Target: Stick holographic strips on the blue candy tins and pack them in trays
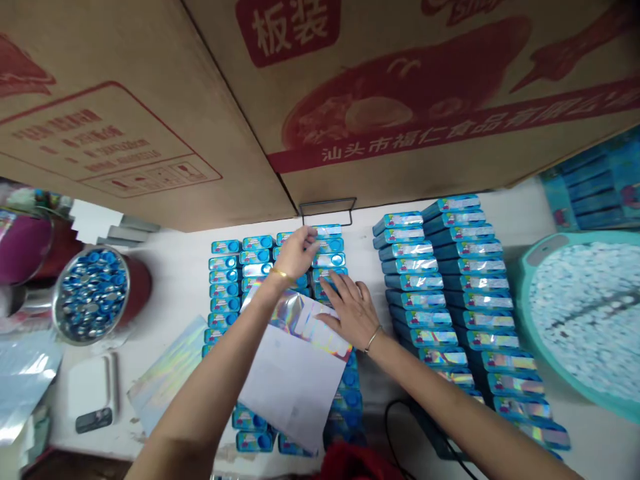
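Rows of small blue tins (227,280) lie flat on a white table (180,280). My left hand (296,252) reaches to the far row, fingers pinched on a holographic sticker on a tin (327,231). My right hand (350,308) lies flat with fingers spread, pressing a sticker sheet (295,360) that rests over the tins; its top edge carries shiny holographic stickers, the rest is white backing.
Two overlapping rows of labelled blue tins (450,280) run on the right. A teal basin (580,313) of white pellets sits far right, a metal can of blue discs (93,293) at left. Cardboard boxes (320,100) wall the back. Another holographic sheet (170,373) lies front left.
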Demonstrator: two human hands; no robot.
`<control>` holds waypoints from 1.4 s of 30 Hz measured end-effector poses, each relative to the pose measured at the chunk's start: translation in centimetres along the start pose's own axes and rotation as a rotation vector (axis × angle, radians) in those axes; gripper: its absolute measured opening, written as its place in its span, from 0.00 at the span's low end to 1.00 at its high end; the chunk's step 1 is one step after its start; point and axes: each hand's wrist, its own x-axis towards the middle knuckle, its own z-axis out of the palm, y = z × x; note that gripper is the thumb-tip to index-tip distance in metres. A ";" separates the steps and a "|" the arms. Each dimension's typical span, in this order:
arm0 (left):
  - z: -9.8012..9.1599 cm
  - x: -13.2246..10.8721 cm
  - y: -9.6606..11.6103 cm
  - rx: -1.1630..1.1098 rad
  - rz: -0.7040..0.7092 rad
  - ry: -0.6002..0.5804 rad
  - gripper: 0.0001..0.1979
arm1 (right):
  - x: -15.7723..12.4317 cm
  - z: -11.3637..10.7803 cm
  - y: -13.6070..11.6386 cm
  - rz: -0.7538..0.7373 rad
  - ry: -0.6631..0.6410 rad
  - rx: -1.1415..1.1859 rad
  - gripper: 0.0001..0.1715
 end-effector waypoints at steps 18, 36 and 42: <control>0.8 -13.9 -5.0 0.364 0.199 -0.036 0.11 | 0.8 -1.1 -3.0 0.056 -0.081 0.145 0.17; 3.4 -16.1 -4.9 0.238 0.318 0.200 0.15 | 0.7 -0.8 -3.1 0.108 -0.071 0.233 0.15; 3.9 -15.8 -4.8 0.387 0.275 0.047 0.14 | 1.0 -0.6 -2.9 0.154 -0.088 0.260 0.13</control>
